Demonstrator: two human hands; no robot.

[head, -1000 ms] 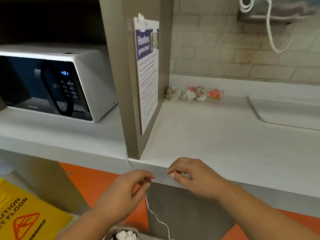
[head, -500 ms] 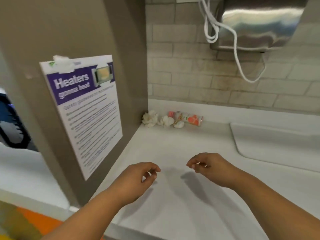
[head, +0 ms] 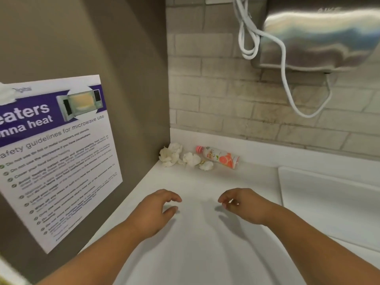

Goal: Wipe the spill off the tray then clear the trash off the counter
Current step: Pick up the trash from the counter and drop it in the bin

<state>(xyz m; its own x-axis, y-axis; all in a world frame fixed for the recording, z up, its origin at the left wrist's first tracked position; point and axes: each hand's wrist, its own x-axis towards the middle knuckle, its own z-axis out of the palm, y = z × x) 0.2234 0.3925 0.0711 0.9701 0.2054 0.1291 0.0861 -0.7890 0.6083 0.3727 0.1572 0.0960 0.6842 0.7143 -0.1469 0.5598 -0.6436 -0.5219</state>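
Note:
Crumpled white paper wads (head: 174,155) lie in the back left corner of the white counter (head: 197,254), against the wall. A small plastic bottle (head: 220,157) with a pink cap and a grapefruit label lies on its side just right of them. My left hand (head: 154,212) and my right hand (head: 244,204) hover over the counter in front of the trash, a short way apart. Both have loosely curled fingers and hold nothing. A white tray (head: 329,204) lies on the counter at the right; no spill shows on its visible part.
A grey cabinet side panel (head: 102,48) with a microwave safety poster (head: 55,153) walls off the left. A steel wall-mounted dispenser (head: 320,36) with a looped white cord (head: 285,79) hangs above the tray. Brick-tile wall at the back.
The view has moved in from the counter's front edge over the counter. Both hands have come forward over the surface toward the trash, and the microwave has left the frame.

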